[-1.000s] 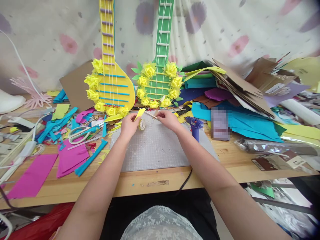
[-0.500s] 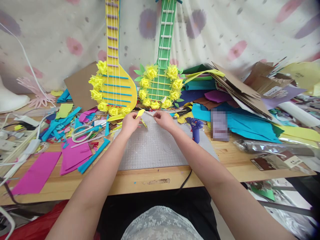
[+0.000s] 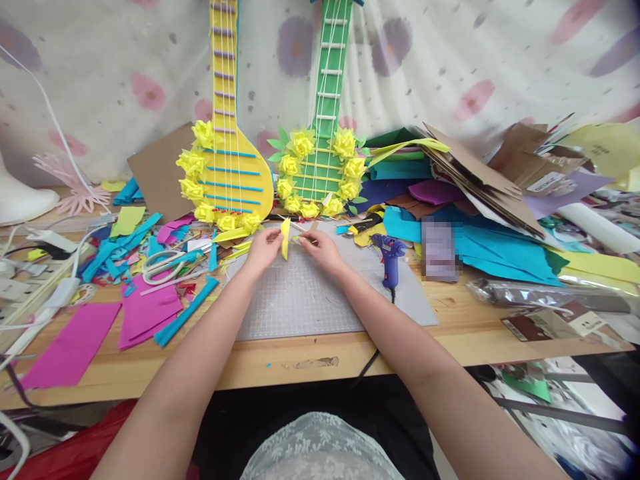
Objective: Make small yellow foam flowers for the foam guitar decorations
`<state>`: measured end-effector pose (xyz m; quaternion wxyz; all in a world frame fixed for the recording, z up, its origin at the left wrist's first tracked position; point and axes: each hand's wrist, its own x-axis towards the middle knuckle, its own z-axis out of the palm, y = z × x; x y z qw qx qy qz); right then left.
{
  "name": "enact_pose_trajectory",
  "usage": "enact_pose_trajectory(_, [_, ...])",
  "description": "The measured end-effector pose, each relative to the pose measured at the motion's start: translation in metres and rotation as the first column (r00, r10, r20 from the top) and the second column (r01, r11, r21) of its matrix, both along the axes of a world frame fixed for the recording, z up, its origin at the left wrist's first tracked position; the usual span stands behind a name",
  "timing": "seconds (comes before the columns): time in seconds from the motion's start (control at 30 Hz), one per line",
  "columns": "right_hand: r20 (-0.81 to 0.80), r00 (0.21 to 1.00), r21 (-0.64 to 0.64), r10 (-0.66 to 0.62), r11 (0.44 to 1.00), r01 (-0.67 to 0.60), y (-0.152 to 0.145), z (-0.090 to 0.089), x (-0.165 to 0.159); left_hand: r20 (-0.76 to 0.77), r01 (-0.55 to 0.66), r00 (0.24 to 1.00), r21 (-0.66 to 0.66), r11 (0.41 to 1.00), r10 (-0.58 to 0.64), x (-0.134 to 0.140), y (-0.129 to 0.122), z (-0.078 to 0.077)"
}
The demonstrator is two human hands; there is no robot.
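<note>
My left hand (image 3: 264, 252) pinches a small yellow paper piece (image 3: 285, 240), which stands nearly upright at the fingertips. Close on its right, my right hand (image 3: 321, 248) is closed in a pinch, fingertips toward the paper. A small yellowish bit shows at those fingertips, too small to name. Both hands are over the grey cutting mat (image 3: 300, 303). Behind them stand a yellow paper guitar (image 3: 240, 163) and a green paper guitar (image 3: 325, 153), each edged with yellow paper flowers. A blue glue gun (image 3: 390, 257) stands right of my right hand.
White-handled scissors (image 3: 163, 267) lie among paper scraps on the left, near magenta sheets (image 3: 75, 343). Blue felt-like sheets (image 3: 505, 250) and cardboard (image 3: 480, 180) are piled at the right. The glue gun's cord hangs over the table's front edge (image 3: 300, 363).
The yellow paper in my left hand has turned from slanted to nearly upright. My right hand has dropped slightly, and the thin stick at its fingertips no longer shows clearly.
</note>
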<state>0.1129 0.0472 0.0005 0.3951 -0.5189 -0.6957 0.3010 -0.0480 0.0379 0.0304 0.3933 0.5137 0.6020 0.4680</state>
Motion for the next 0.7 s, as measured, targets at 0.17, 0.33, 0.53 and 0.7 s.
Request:
enact_pose_trajectory(0.17, [0.005,0.993,0.132,-0.115,0.985,0.113,0.000,-0.001,0.008,-0.454,-0.151,0.855,0.241,0.959,0.249,-0.077,-0.001,0.024])
enact_pose_trajectory(0.33, [-0.023,0.993,0.147,-0.115,0.982,0.117,-0.005,0.002,0.007,-0.878,-0.401,0.460,-0.074,0.913,0.131,-0.149,-0.010,0.042])
enact_pose_trajectory(0.53, [-0.049,0.998,0.085,-0.050,0.995,0.054,-0.008,0.001,0.004,-0.923,-0.236,0.356,-0.239,0.942,-0.145,-0.168,-0.003,0.030])
enact_pose_trajectory(0.7, [-0.103,0.993,0.002,-0.065,0.998,0.065,-0.009,-0.001,0.007,-0.939,-0.187,0.272,-0.266,0.946,-0.210,-0.160,0.004,0.035])
